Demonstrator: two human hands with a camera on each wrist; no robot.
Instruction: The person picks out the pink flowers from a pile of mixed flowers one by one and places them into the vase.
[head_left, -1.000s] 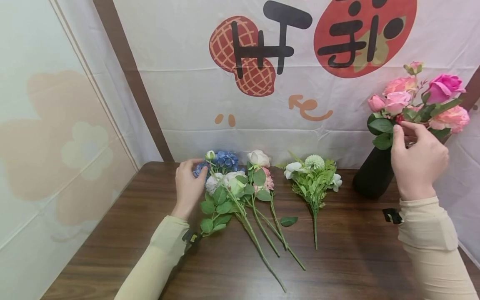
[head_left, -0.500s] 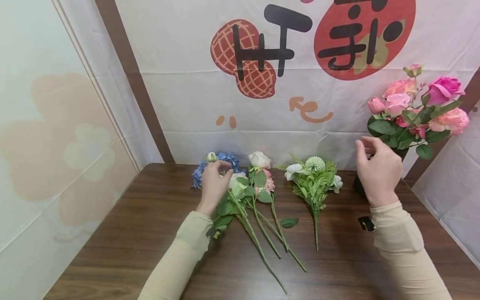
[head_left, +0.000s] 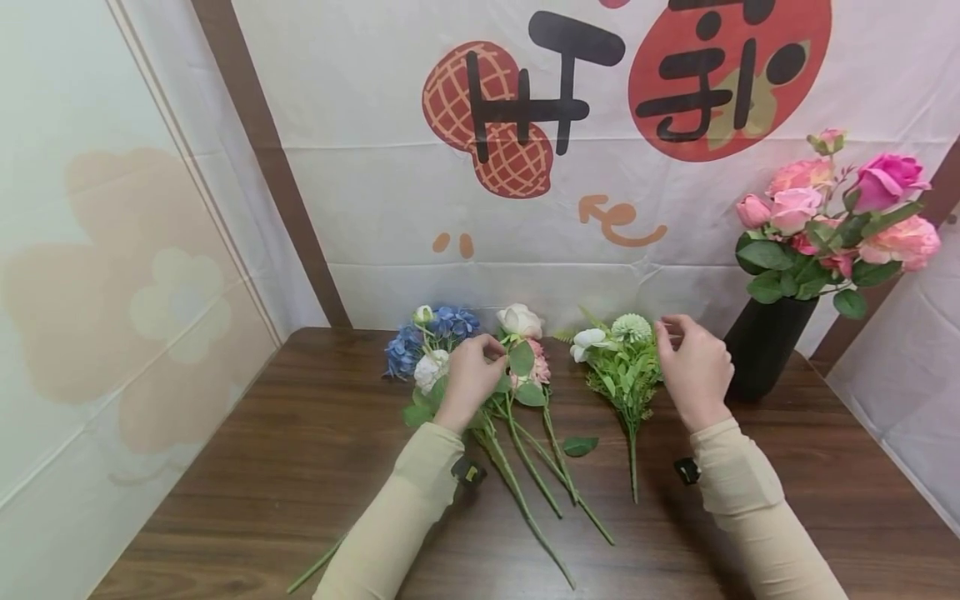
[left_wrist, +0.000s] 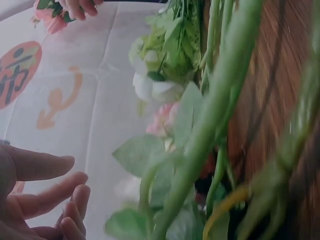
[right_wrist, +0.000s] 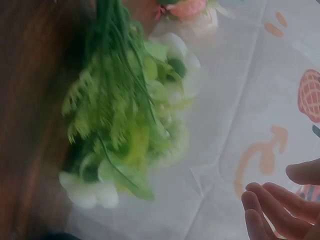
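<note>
In the head view my left hand [head_left: 472,375] hovers over the pile of artificial flowers, its fingers loosely bent. Nothing lies between thumb and fingers in the left wrist view, where thick green stems [left_wrist: 215,115] pass close by. Around it lie blue hydrangeas [head_left: 405,350], a white flower [head_left: 430,369], a cream rose [head_left: 520,320] and a pink flower [head_left: 538,367]. My right hand [head_left: 696,367] is just right of a green-and-white bunch [head_left: 622,367], partly covering it. Its thumb and fingers are apart and hold nothing in the right wrist view.
A black vase [head_left: 768,346] with pink flowers [head_left: 795,208] stands at the back right of the wooden table [head_left: 300,467]. One loose leaf [head_left: 581,447] lies between the bunches. A green stem [head_left: 315,567] shows beside my left sleeve. A printed cloth [head_left: 375,200] hangs behind.
My right hand has left the flowers in the vase and come left to the green-and-white bunch. My left hand has moved right, from the blue hydrangeas over the white flowers.
</note>
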